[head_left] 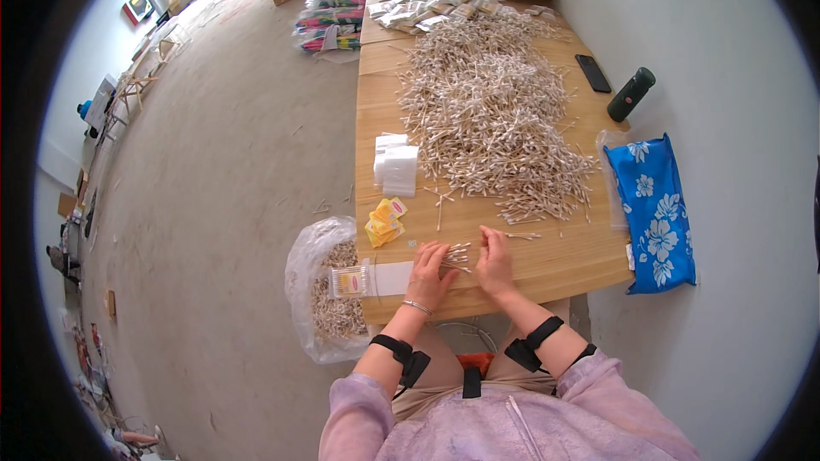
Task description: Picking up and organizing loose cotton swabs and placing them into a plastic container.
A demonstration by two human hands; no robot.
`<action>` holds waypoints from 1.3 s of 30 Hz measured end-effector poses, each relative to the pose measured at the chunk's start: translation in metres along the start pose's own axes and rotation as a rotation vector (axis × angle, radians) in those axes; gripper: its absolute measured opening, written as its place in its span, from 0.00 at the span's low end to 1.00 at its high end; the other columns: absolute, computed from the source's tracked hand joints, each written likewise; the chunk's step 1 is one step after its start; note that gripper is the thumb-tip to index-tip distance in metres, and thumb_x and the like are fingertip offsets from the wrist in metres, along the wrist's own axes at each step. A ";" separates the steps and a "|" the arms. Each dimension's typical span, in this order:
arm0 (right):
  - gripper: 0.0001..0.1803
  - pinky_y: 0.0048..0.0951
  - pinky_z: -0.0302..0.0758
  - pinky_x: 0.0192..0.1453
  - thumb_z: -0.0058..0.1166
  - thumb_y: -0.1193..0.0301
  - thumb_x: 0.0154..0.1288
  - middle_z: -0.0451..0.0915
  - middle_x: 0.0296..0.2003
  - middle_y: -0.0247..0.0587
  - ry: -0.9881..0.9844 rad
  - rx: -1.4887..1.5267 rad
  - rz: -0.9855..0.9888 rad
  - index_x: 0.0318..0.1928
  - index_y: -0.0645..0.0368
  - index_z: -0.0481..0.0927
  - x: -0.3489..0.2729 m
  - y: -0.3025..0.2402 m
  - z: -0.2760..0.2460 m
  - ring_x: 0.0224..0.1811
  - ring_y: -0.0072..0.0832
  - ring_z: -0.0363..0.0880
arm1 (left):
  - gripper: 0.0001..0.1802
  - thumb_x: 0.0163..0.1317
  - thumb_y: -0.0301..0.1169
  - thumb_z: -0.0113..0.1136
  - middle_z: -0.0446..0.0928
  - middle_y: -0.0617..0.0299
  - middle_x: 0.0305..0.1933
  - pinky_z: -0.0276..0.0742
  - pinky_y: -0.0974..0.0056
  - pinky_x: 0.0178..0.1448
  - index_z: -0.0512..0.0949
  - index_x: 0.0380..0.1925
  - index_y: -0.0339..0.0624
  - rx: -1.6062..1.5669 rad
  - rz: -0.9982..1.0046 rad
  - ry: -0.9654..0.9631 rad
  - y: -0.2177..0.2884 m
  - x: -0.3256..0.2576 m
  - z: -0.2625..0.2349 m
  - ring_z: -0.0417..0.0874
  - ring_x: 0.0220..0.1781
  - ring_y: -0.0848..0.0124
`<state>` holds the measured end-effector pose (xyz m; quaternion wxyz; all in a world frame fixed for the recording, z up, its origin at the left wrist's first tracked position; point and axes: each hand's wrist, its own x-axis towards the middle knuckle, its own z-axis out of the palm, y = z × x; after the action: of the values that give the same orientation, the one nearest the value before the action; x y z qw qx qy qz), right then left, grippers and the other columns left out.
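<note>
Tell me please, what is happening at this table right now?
A person sits at a long wooden table and sorts cotton swabs. The left hand holds a small bunch of swabs, and the right hand touches the same bunch beside it. A very large pile of loose swabs covers the middle of the table. Near the left hand lie a filled clear packet, yellow labels and a stack of white bags. A clear plastic bag with more packed swabs hangs at the table's edge.

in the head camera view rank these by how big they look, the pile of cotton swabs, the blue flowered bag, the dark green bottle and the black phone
1. Pile of cotton swabs, by far the largest.
2. Blue flowered bag.
3. Dark green bottle and black phone look alike in size; fisheye bending makes ranking them unsure.
</note>
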<state>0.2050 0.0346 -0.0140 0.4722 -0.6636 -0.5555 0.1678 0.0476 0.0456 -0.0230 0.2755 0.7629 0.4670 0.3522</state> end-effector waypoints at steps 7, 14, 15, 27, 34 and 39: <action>0.22 0.38 0.69 0.57 0.42 0.84 0.57 0.69 0.49 0.53 -0.101 0.052 -0.006 0.54 0.65 0.68 -0.007 0.007 0.005 0.53 0.46 0.69 | 0.33 0.43 0.25 0.70 0.73 0.51 0.54 0.62 0.52 0.69 0.72 0.53 0.40 -0.002 0.036 -0.032 -0.003 0.001 -0.003 0.68 0.63 0.52; 0.25 0.32 0.65 0.66 0.41 0.85 0.58 0.65 0.60 0.50 -0.157 0.371 0.030 0.58 0.65 0.65 -0.016 -0.001 0.025 0.63 0.38 0.65 | 0.33 0.43 0.22 0.69 0.73 0.51 0.55 0.62 0.52 0.69 0.71 0.53 0.40 -0.031 0.011 -0.053 0.000 0.002 -0.004 0.68 0.63 0.52; 0.25 0.32 0.65 0.66 0.41 0.85 0.58 0.65 0.60 0.50 -0.159 0.375 0.029 0.58 0.65 0.65 -0.016 -0.005 0.025 0.63 0.38 0.65 | 0.33 0.43 0.22 0.69 0.72 0.51 0.56 0.62 0.53 0.69 0.71 0.54 0.40 -0.032 0.024 -0.066 0.000 0.001 -0.005 0.68 0.63 0.51; 0.09 0.35 0.70 0.49 0.61 0.71 0.51 0.72 0.35 0.37 -0.264 -0.361 -0.340 0.34 0.54 0.77 -0.033 -0.010 -0.010 0.42 0.36 0.70 | 0.35 0.43 0.20 0.68 0.70 0.49 0.59 0.63 0.55 0.69 0.69 0.56 0.38 0.070 -0.047 0.063 -0.005 -0.018 -0.025 0.66 0.65 0.51; 0.06 0.33 0.72 0.45 0.60 0.73 0.51 0.74 0.35 0.37 -0.294 -0.403 -0.460 0.32 0.55 0.78 -0.035 -0.004 -0.016 0.41 0.36 0.72 | 0.37 0.44 0.21 0.68 0.67 0.49 0.62 0.60 0.54 0.71 0.67 0.59 0.38 -0.024 -0.030 -0.001 -0.002 -0.017 -0.019 0.63 0.68 0.51; 0.07 0.33 0.73 0.45 0.60 0.73 0.51 0.74 0.36 0.36 -0.320 -0.384 -0.477 0.33 0.55 0.79 -0.028 -0.011 -0.011 0.41 0.36 0.73 | 0.37 0.45 0.22 0.68 0.66 0.49 0.63 0.59 0.54 0.71 0.66 0.60 0.38 0.010 -0.022 -0.020 0.004 -0.016 -0.016 0.61 0.69 0.50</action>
<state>0.1975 0.0043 -0.0080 0.2714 -0.5568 -0.7836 0.0470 0.0316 0.0312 -0.0145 0.2802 0.7627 0.4743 0.3390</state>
